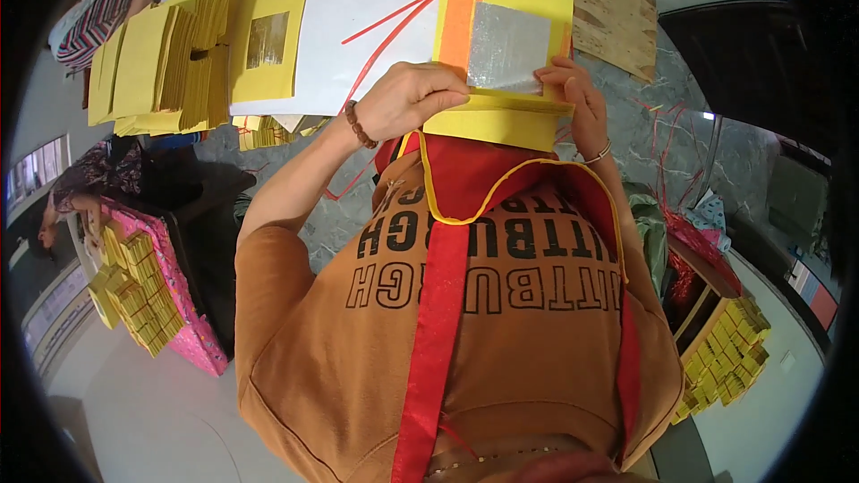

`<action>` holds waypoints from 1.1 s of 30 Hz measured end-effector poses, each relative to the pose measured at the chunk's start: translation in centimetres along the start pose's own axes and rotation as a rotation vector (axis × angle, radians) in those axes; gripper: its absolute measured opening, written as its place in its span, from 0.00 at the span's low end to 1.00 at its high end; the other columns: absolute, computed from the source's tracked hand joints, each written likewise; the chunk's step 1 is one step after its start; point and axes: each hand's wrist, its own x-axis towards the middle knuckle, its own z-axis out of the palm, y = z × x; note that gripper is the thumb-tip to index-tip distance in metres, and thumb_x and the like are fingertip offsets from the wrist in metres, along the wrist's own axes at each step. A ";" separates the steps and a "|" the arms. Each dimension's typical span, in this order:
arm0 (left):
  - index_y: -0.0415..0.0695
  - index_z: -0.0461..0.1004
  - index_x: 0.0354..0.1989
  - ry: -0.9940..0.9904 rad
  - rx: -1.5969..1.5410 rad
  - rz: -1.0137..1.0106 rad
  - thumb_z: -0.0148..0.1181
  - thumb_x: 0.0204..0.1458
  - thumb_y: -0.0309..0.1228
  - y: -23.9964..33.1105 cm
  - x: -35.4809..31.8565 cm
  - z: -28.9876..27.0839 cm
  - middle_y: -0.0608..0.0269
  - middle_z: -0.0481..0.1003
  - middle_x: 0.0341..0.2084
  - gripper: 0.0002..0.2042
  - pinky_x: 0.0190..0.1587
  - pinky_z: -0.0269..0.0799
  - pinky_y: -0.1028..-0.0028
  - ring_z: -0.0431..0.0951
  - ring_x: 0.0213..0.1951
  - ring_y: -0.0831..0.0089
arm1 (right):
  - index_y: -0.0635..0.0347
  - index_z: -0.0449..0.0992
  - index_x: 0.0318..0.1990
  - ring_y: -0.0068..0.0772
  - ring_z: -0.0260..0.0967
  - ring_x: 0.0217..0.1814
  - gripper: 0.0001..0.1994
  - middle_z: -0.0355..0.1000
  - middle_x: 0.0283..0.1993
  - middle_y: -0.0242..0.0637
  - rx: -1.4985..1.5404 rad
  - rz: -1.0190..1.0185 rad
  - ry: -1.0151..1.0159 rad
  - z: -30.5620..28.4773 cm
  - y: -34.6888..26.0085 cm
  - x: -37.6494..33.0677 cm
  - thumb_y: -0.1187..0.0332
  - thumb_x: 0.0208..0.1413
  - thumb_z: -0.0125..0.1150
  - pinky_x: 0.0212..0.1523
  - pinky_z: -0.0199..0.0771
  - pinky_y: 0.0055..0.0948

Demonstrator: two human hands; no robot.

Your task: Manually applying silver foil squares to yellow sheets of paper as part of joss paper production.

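Yellow paper (501, 13) lies at the near edge of the white desk (358, 18), in front of the person in the red apron (443, 174). In the head view, the only one, I see a shiny silver square (510, 49) on top and a bright orange strip (456, 22) beside it. The end close to the person looks folded, and a yellow flap (497, 128) sticks out past the desk edge.

The left hand (416, 94) is at the near left corner. Its fingers are almost closed, with the paper pinched there. The right hand (580, 103) is at the near right corner. Its fingers are curled a bit and touch the paper; the thumb is hidden, so I cannot tell how tight they hold.

I think the paper is light and bends easily. One sheet would be floppy; a few together may be a little stiffer. The silver looks smooth, so it may be slippery, and it could get scratched or wrinkled. A hard tug could tear the paper. The best place to hold seems to be the plain yellow edges, one hand on each side, with gentle fingers.
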 end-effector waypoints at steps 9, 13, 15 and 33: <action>0.37 0.75 0.33 -0.076 -0.360 -0.192 0.55 0.52 0.29 -1.8 0.7 -0.7 0.66 0.75 0.24 0.08 0.34 0.68 0.78 0.73 0.28 0.80 | 0.62 0.76 0.36 0.35 0.61 0.55 0.15 0.74 0.42 0.34 0.001 0.001 0.014 0.2 -0.2 0.4 0.66 0.62 0.40 0.58 0.56 0.33; 0.37 0.76 0.32 -0.123 -0.383 -0.230 0.55 0.51 0.28 -1.6 1.1 -1.1 0.68 0.75 0.24 0.07 0.36 0.68 0.80 0.72 0.29 0.82 | 0.62 0.76 0.36 0.35 0.61 0.55 0.15 0.74 0.41 0.33 -0.022 0.021 0.032 0.2 -0.3 0.4 0.66 0.62 0.40 0.57 0.56 0.32; 0.36 0.76 0.31 -0.136 -0.374 -0.251 0.55 0.50 0.28 -1.3 1.3 -1.4 0.68 0.74 0.24 0.07 0.36 0.67 0.80 0.72 0.29 0.82 | 0.62 0.76 0.36 0.35 0.61 0.55 0.16 0.74 0.41 0.33 -0.024 0.018 0.024 0.2 -0.4 0.5 0.66 0.62 0.40 0.57 0.56 0.32; 0.44 0.69 0.51 -0.179 -0.080 0.071 0.62 0.46 0.35 0.0 0.9 -3.1 0.62 0.72 0.46 0.23 0.48 0.64 0.71 0.69 0.49 0.69 | 0.60 0.73 0.44 0.37 0.60 0.57 0.14 0.68 0.50 0.39 -0.175 -0.123 -0.106 0.1 1.3 -0.7 0.76 0.47 0.60 0.57 0.57 0.32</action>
